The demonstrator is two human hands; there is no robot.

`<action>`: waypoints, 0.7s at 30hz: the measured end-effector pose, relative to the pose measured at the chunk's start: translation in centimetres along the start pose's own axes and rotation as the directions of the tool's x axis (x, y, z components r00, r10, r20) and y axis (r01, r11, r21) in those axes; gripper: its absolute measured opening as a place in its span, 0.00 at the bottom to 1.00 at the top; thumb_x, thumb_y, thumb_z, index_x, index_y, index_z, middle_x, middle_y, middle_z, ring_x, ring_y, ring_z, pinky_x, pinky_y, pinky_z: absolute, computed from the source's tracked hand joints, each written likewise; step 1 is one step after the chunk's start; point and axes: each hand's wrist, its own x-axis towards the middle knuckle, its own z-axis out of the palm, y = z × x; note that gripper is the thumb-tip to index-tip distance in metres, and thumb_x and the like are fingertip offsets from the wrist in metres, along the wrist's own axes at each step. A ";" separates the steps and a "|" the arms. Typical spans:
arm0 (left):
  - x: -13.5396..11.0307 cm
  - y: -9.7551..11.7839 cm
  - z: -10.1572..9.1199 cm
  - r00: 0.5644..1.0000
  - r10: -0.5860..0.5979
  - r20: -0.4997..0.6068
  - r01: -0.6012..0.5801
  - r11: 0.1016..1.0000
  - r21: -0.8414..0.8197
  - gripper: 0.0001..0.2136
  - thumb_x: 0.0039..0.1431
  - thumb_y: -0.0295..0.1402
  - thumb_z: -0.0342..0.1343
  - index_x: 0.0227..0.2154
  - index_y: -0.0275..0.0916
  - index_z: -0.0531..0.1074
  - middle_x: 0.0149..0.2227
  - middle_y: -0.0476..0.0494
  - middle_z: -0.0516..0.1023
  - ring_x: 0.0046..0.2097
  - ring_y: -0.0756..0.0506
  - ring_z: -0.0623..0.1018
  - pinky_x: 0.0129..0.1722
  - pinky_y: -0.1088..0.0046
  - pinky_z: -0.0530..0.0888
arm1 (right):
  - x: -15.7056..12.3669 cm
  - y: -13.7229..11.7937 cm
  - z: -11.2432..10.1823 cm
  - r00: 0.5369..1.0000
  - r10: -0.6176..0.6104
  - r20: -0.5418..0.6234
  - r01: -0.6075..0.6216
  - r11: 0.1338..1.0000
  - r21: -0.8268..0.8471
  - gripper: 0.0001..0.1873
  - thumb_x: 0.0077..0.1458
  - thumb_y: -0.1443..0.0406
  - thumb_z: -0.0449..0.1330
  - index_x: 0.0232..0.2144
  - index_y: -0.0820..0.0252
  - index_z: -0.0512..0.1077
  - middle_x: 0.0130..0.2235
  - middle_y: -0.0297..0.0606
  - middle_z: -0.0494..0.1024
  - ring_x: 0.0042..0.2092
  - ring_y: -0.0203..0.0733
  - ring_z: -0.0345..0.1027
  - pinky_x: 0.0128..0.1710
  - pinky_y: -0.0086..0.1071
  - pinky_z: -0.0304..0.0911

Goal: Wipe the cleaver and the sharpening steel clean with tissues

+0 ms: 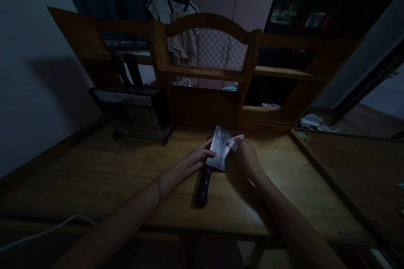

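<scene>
A cleaver (219, 149) with a broad grey blade and a black riveted handle is over the wooden desk (126, 176), its handle toward me. My left hand (200, 155) grips the blade from the left, the thumb on its upper face and the other fingers at the far side and underneath. At the blade's right edge my right hand (246, 157) pinches a crumpled white tissue (235, 142), which touches the metal. The right fingertips are partly hidden behind the hand and the tissue.
A black knife holder (135, 111) with two dark handles sticking up stands at the back left. Wooden shelving (205, 76) rises along the desk's rear edge. A white cable (75, 217) crosses the front left. White crumpled material (312, 121) lies beyond the right side.
</scene>
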 end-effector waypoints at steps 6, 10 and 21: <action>-0.3 0.2 0.2 1.000 -0.012 0.010 0.012 1.000 -0.013 0.36 0.44 0.21 0.61 0.59 0.47 0.65 0.47 0.43 0.78 0.41 0.46 0.78 0.40 0.73 0.71 | 0.6 -0.5 0.0 0.946 -0.202 -0.253 0.241 0.961 0.134 0.31 0.54 0.80 0.45 0.59 0.63 0.63 0.62 0.47 0.62 0.61 0.46 0.57 0.58 0.41 0.58; -0.1 -0.1 0.1 0.999 0.018 -0.033 -0.018 1.000 0.003 0.31 0.43 0.21 0.61 0.54 0.44 0.69 0.43 0.45 0.78 0.41 0.47 0.77 0.39 0.74 0.71 | 0.4 -2.0 0.4 0.912 -0.387 -0.138 0.409 0.885 0.222 0.34 0.56 0.78 0.48 0.64 0.58 0.56 0.65 0.46 0.55 0.65 0.45 0.49 0.61 0.44 0.54; -0.6 0.8 0.8 0.999 -0.027 0.025 0.028 0.999 -0.034 0.36 0.44 0.19 0.60 0.59 0.46 0.64 0.46 0.44 0.78 0.37 0.48 0.78 0.36 0.75 0.71 | 0.7 -2.1 0.4 0.944 -0.328 -0.018 0.322 0.911 0.258 0.23 0.57 0.75 0.52 0.54 0.62 0.70 0.61 0.48 0.63 0.61 0.48 0.59 0.60 0.42 0.56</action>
